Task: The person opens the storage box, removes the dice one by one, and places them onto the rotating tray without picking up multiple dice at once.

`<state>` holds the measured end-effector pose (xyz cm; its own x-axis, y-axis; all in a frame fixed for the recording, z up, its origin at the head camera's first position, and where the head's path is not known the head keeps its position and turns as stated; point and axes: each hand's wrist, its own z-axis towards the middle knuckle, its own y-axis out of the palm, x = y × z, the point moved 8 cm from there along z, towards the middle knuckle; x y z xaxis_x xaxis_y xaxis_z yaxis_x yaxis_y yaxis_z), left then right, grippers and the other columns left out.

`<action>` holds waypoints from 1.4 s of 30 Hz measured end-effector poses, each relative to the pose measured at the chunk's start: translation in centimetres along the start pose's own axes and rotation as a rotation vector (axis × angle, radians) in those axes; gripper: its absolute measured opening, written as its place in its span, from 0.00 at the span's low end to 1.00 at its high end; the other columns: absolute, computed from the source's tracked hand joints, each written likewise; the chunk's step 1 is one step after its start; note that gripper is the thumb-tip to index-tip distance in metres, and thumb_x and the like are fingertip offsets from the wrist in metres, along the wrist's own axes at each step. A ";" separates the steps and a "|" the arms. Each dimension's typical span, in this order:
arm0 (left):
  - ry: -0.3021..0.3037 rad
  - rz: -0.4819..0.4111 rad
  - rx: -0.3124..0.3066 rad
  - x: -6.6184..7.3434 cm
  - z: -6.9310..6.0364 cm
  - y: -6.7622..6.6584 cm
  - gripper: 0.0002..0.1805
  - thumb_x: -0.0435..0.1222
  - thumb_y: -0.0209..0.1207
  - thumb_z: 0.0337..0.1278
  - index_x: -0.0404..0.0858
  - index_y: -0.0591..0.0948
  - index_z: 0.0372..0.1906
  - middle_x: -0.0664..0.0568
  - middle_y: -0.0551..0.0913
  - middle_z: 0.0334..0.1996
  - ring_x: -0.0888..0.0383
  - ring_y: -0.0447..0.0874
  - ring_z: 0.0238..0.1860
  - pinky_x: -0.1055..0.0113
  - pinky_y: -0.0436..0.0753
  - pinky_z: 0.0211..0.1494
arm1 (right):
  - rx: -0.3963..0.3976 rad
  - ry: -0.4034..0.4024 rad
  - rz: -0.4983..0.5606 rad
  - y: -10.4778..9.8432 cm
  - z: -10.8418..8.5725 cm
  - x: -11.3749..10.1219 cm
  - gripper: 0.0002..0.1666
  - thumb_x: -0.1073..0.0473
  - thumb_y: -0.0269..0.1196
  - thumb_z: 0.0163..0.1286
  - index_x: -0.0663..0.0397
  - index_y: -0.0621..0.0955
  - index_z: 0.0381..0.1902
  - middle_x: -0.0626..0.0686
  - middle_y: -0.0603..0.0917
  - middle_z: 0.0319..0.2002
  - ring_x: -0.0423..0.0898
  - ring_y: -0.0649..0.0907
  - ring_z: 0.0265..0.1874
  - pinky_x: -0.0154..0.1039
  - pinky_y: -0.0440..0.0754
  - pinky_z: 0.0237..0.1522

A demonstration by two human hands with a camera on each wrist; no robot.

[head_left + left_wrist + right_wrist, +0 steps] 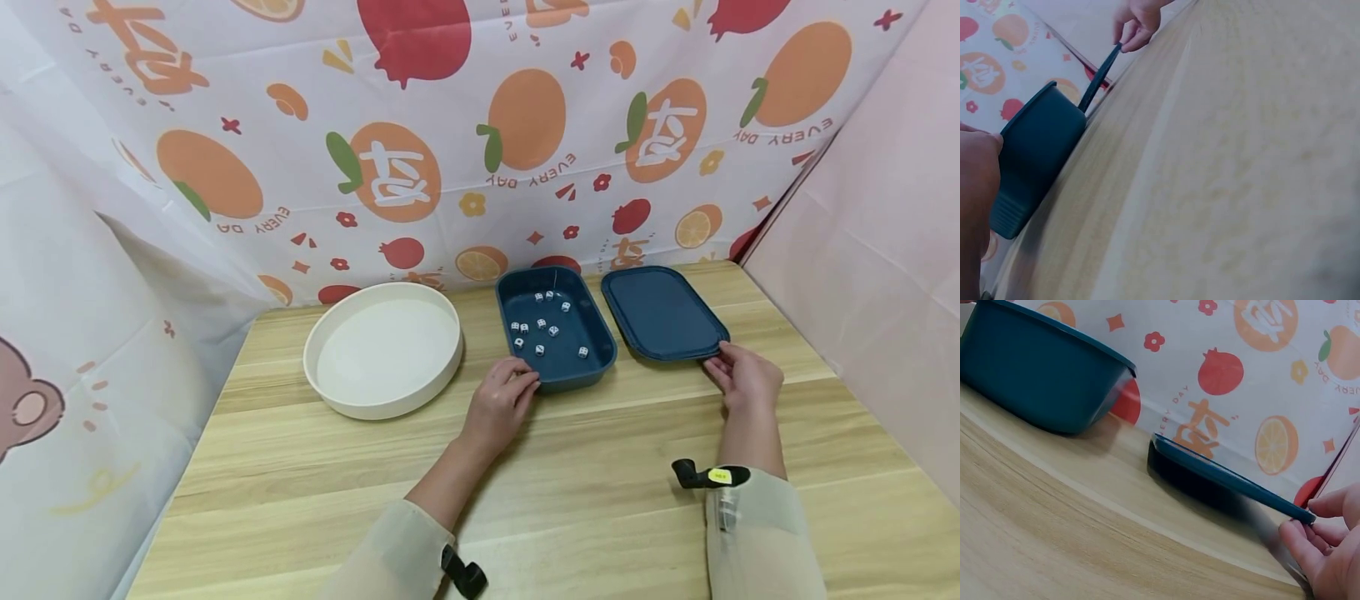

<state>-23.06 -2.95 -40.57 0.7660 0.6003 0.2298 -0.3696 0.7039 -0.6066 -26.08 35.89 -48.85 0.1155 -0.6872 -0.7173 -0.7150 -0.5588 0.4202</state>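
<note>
A dark blue rectangular box (570,372) stands on the table with several small white dice (553,331) spread over its floor. My left hand (501,400) grips the rim at its near left corner; in the left wrist view, part of that hand (977,175) shows at the box's upper edge. To the right is the matching flat blue lid (663,312). Its near right corner is pinched between the thumb and fingers of my right hand (742,379). The right wrist view shows the lid (1229,478) tilted, with the held corner raised off the table.
A round cream tray (386,350) with a low wall sits left of the box. Behind the wooden table (585,500) hangs a fruit-print cloth (450,108), close to the far sides of box and lid. Pale cloth walls (885,217) flank the table.
</note>
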 end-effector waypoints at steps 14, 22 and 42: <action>-0.120 0.042 0.024 -3.2 -0.6 -5.4 0.24 0.39 0.68 0.54 0.32 0.81 0.55 0.42 0.82 0.54 0.45 0.78 0.60 0.46 0.70 0.73 | 0.058 -0.120 -0.252 -0.6 0.6 -0.7 0.11 0.60 0.63 0.68 0.58 0.78 0.45 0.51 0.85 0.21 0.44 0.88 0.22 0.37 0.90 0.32; -0.355 0.204 -0.078 -9.6 -3.9 -12.1 0.33 0.45 0.66 0.57 0.29 0.75 0.62 0.36 0.74 0.65 0.39 0.67 0.69 0.37 0.54 0.77 | 0.053 -0.139 -0.267 -0.7 0.4 -1.1 0.13 0.60 0.63 0.69 0.59 0.78 0.49 0.50 0.85 0.21 0.44 0.88 0.22 0.36 0.90 0.31; -0.205 0.194 0.121 -14.7 -10.9 -19.7 0.27 0.56 0.70 0.44 0.33 0.88 0.34 0.43 0.89 0.34 0.43 0.86 0.44 0.62 0.75 0.69 | 0.038 -0.128 -0.291 -0.4 0.6 -0.8 0.26 0.57 0.63 0.69 0.63 0.73 0.62 0.49 0.85 0.22 0.43 0.88 0.21 0.35 0.89 0.31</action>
<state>-21.30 -29.74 -40.33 0.5575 0.7832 0.2751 -0.5679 0.6016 -0.5618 -26.26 36.97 -48.78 0.2334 -0.4359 -0.8692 -0.6902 -0.7039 0.1677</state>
